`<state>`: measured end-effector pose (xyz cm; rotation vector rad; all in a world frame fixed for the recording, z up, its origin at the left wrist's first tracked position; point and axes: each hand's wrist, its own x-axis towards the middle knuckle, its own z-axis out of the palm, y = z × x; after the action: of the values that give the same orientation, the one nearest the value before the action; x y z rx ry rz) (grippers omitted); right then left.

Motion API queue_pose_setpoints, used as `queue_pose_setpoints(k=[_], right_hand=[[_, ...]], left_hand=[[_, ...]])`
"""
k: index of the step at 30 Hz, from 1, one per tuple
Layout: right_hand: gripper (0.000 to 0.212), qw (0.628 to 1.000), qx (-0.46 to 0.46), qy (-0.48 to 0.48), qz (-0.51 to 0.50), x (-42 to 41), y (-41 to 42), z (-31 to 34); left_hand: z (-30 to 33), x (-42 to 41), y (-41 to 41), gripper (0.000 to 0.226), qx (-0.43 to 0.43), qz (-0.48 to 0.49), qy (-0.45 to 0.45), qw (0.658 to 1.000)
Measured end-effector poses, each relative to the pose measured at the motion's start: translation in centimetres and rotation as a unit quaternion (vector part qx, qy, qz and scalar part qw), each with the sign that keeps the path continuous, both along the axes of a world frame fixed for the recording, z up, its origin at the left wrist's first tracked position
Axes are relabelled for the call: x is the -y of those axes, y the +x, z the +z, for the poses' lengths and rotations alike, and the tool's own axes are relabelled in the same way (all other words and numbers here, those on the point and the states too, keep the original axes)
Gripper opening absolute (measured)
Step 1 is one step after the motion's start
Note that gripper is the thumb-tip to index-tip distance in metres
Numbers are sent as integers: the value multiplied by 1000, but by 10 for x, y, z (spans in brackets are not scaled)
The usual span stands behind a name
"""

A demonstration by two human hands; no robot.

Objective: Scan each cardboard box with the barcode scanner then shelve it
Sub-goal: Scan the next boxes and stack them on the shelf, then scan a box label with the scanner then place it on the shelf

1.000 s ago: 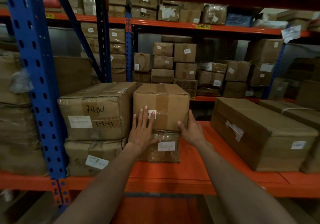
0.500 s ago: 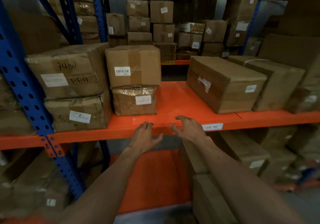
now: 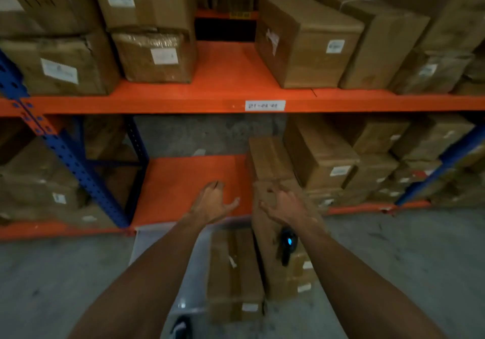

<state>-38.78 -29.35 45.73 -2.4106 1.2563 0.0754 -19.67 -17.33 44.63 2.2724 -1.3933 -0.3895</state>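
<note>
Two cardboard boxes lie on a grey cart low in the middle: a flat one [image 3: 234, 273] on the left and a larger one [image 3: 278, 267] on the right. A black barcode scanner [image 3: 286, 244] with a blue light lies on top of the larger box. My left hand [image 3: 211, 202] hovers empty in front of the lower orange shelf [image 3: 183, 183], fingers loosely spread. My right hand [image 3: 284, 202] hovers over the far end of the larger box, fingers loosely curled and holding nothing. The box shelved a moment ago [image 3: 147, 0] sits at the upper left on a plastic-wrapped box [image 3: 154, 55].
The upper orange shelf [image 3: 228, 76] carries boxes left and right, with bare orange between them. More boxes [image 3: 320, 155] fill the right of the lower shelf. A blue upright [image 3: 78, 173] stands at the left. The grey cart deck [image 3: 160, 244] and concrete floor lie below.
My view has tilted down from the upper shelf to the cart. Both hands left the shelved box and dropped empty to the lower shelf level above the cart's boxes.
</note>
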Motion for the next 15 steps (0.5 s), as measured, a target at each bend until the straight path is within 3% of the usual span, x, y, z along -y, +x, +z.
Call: queue_pose_setpoints(k=[6,10,15], right_hand=[[69,996,-5,63,-65,-11,-95,-70],[77,985,30,92,-144,-8,-131,-125],[88,973,76,100,-196,1,-138,-211]], left_hand=[[-70,-8,-85,67,-34,-34,76,996],[-124,10,-118,81,-50,-85,150,984],[-201,51,-118,87,-46,-99,144,984]])
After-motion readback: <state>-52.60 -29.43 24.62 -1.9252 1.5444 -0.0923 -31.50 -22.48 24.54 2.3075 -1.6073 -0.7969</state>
